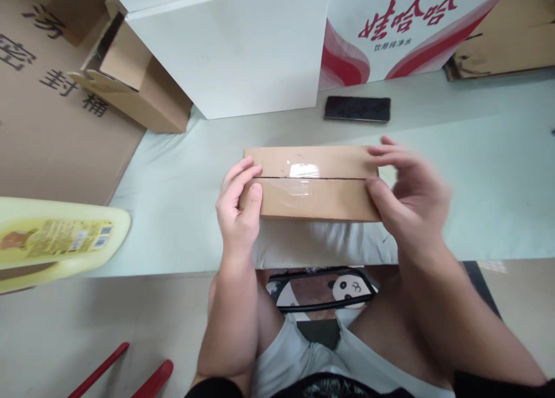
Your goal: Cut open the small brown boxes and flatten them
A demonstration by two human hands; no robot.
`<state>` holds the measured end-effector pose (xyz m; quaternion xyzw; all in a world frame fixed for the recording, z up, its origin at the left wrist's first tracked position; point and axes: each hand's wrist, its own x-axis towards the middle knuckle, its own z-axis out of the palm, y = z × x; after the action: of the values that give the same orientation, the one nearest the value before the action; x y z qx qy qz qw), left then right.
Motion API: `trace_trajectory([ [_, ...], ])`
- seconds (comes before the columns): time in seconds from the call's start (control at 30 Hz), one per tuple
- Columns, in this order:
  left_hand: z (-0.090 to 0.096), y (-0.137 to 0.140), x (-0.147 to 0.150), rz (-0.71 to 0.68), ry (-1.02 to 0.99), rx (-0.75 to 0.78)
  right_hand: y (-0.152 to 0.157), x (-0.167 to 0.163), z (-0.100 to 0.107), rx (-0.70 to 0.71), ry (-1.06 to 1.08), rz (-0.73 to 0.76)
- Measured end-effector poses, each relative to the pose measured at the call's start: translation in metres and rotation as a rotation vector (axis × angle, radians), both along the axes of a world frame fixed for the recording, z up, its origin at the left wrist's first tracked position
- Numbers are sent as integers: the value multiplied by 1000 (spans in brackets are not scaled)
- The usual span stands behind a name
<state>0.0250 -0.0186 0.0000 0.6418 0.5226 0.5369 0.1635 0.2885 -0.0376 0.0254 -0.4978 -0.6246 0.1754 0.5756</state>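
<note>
A small brown cardboard box [316, 200] lies on the pale green tablecloth right in front of me. A seam runs lengthwise along its top, and a piece of clear shiny tape [304, 170] crosses the middle of that seam. My left hand [238, 204] grips the box's left end, thumb on the near flap and fingers by the far one. At the opposite end is my right hand [410, 195], slightly blurred, with its thumb at the near flap and fingertips on the far corner. The inside of the box is hidden.
Behind the box lies a black phone [357, 109]. Large white boxes [243, 51] and a printed carton [390, 33] line the back. An open cardboard box [139, 80] and a yellow bottle [65, 239] stand left. The tablecloth's front edge [173, 271] is just before my lap.
</note>
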Motion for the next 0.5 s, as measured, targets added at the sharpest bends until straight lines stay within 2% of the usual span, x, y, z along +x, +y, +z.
trace_trajectory([
  [0.03,1,-1,0,5,6,-3,-10,-1,13,52,-9,-70],
  [0.07,2,-1,-1,5,15,-8,-19,-2,26,31,-19,-17],
  [0.1,2,-1,-1,3,21,-9,-29,-6,38,-38,-8,163],
  [0.17,2,-1,0,-6,17,1,-44,-21,53,-171,-162,921],
  [0.2,1,0,0,-12,9,10,-49,-32,52,-276,-299,1180],
  [0.23,1,0,0,-14,0,22,-53,-47,46,-420,-469,1333],
  [0.27,1,1,0,-13,-9,31,-58,-63,34,-530,-619,1419],
  [0.4,2,1,0,-14,-21,24,-86,-113,-37,-929,-1015,1781],
  [0.43,2,1,0,-21,-18,17,-96,-115,-54,-1054,-1022,1890],
  [0.47,3,0,-1,-28,-16,9,-106,-112,-68,-1183,-938,2010],
  [0.5,3,0,-2,-37,-17,2,-116,-105,-78,-1321,-809,2056],
])
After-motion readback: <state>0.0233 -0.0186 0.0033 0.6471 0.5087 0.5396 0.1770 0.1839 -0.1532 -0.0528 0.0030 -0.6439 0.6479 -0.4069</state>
